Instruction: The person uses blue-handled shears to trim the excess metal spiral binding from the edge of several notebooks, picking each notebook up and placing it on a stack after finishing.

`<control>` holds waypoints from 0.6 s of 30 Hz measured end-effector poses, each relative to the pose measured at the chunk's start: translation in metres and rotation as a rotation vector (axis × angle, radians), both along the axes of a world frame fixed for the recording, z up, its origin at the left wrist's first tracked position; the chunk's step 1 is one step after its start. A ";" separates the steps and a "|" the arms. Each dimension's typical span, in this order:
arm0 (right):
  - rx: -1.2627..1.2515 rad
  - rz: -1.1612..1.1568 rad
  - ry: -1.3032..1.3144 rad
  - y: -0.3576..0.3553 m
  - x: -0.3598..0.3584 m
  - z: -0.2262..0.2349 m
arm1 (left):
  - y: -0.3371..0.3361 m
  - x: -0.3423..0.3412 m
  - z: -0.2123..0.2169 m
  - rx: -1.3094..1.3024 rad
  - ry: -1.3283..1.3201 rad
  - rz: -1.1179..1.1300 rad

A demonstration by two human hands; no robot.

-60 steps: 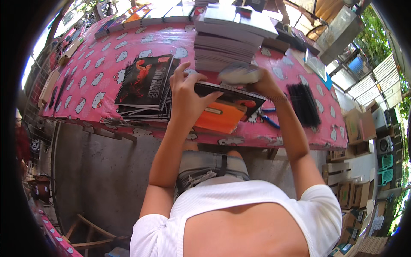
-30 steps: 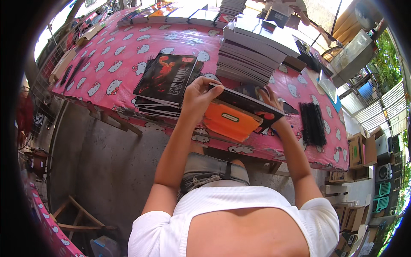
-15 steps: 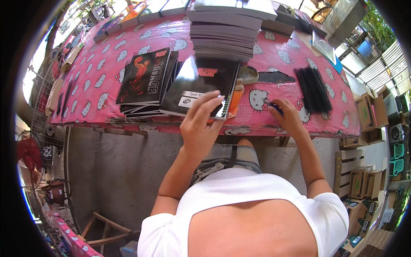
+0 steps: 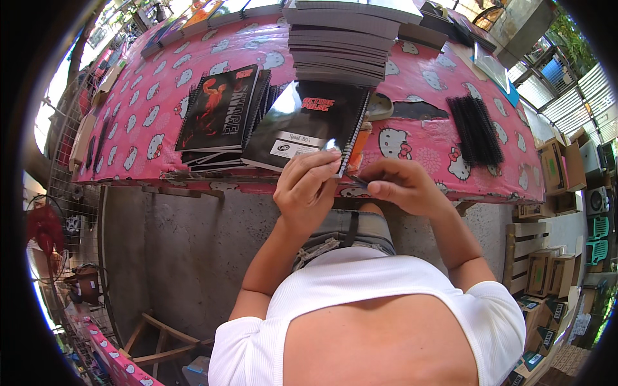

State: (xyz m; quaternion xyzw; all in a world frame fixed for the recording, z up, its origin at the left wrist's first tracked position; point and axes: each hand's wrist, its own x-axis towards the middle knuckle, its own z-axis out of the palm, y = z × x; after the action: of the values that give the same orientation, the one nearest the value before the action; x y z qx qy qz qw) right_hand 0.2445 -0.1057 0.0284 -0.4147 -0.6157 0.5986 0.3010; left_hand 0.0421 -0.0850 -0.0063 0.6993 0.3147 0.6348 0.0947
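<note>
A black spiral notebook (image 4: 306, 125) with red lettering and a white label on its cover lies tilted at the table's near edge. My left hand (image 4: 306, 186) is closed on its lower right corner, beside the coil. Just right of that coil end, my right hand (image 4: 402, 185) is closed around a small hand tool (image 4: 360, 182) with a dark blue handle. Its tip points toward the coil's lower end; I cannot tell whether they touch. Left of the notebook sits a stack of black spiral notebooks (image 4: 219, 112) with red artwork on top.
A tall stack of unbound pages (image 4: 341, 48) rises behind the notebook. Loose black plastic coils (image 4: 475, 132) lie at the right of the pink patterned table (image 4: 161, 83). An orange piece (image 4: 360, 145) and a pale oval object (image 4: 381, 107) sit beside the notebook. Cardboard boxes (image 4: 557, 167) stand at right.
My right hand has moved left with the small tool, from the bare tabletop to the notebook's lower coil end. My left hand still holds the corner; the notebook has shifted slightly.
</note>
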 end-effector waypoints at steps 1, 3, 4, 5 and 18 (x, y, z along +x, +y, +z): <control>0.000 0.000 -0.001 0.000 0.000 -0.004 | 0.001 -0.001 0.001 0.073 0.020 -0.008; 0.001 -0.040 0.091 -0.003 -0.001 -0.012 | 0.005 -0.005 0.002 0.147 0.044 -0.015; 0.002 -0.060 0.136 -0.004 -0.002 -0.017 | 0.007 -0.007 0.002 0.158 0.041 -0.030; 0.000 -0.073 0.183 -0.004 -0.004 -0.023 | 0.009 -0.009 0.004 0.169 0.039 -0.039; 0.728 -0.792 -0.583 0.102 0.111 0.015 | 0.113 -0.181 0.166 0.531 0.338 0.621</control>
State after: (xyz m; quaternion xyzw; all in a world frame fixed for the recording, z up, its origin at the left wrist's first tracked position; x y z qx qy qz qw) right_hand 0.3559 -0.0034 0.0433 -0.6294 -0.6367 0.0545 0.4422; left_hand -0.1385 0.0279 0.1595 0.6656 0.3468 0.5689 -0.3362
